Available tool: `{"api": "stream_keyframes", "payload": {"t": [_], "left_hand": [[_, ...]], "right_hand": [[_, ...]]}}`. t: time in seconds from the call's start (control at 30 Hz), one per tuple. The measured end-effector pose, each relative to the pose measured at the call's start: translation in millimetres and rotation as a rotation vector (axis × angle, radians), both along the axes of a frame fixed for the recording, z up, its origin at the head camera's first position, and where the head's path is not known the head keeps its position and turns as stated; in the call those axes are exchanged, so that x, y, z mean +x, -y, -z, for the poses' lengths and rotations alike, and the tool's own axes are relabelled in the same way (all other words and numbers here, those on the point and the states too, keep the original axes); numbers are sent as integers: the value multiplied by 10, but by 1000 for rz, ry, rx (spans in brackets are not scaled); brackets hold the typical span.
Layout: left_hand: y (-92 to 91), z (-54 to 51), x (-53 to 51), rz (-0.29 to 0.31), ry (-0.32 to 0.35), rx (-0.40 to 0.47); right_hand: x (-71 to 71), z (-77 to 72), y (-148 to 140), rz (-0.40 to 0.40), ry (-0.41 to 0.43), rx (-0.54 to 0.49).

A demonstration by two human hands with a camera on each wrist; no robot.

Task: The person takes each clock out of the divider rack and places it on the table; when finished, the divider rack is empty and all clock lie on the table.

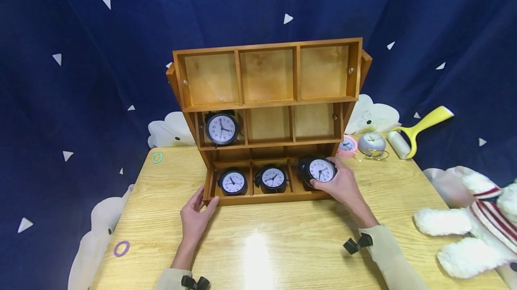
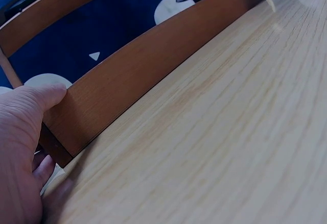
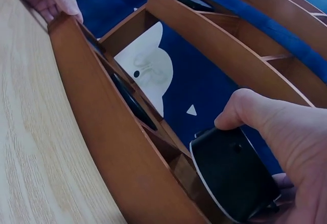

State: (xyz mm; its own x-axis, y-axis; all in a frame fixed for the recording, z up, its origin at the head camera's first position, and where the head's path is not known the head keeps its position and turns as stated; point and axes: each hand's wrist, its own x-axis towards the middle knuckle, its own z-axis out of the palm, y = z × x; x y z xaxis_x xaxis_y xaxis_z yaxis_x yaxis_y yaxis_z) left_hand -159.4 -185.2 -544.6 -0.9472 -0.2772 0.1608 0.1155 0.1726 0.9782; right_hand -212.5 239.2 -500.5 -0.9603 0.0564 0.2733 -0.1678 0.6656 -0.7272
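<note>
A brown wooden rack (image 1: 266, 105) with three tiers of compartments stands on the table. My right hand (image 1: 342, 181) grips a black alarm clock (image 1: 321, 169) at the bottom tier's right compartment; in the right wrist view the thumb lies on the black casing (image 3: 232, 173). At the rack's lower left corner, my left hand (image 1: 195, 213) holds the frame, thumb on the front board (image 2: 117, 76). Black clocks sit in the bottom left (image 1: 233, 182) and bottom middle (image 1: 273, 178) compartments. Another black clock (image 1: 221, 128) occupies the middle tier's left compartment.
Right of the rack are a pink clock (image 1: 347, 145), a lilac clock (image 1: 372, 142) and a yellow-handled lint roller (image 1: 420, 130). A white plush toy (image 1: 476, 222) lies at the right edge. Green (image 1: 157, 158) and purple (image 1: 121, 248) rings lie at left.
</note>
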Motion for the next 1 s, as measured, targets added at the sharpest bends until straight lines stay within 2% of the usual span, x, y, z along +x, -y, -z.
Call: {"api": "stream_keyframes", "payload": {"t": [0.27,0.53,0.67,0.9,1.0], "left_hand": [[4,5,-8,9,-14,-23],[2,-20,13,4,3,-24],[10,4,-5,7,22,-29],[81,295,-115,-11,31,-29],[97,355,-140,-16,5,-20]], "right_hand": [[69,-35,-92,36,-72,-14],[129,-58,-248,38,-82,-4],[170,-88,-336,59,-78,-5],[259,-134,-526,126,-56,30],[278,-144,-632,156,-58,51]]}}
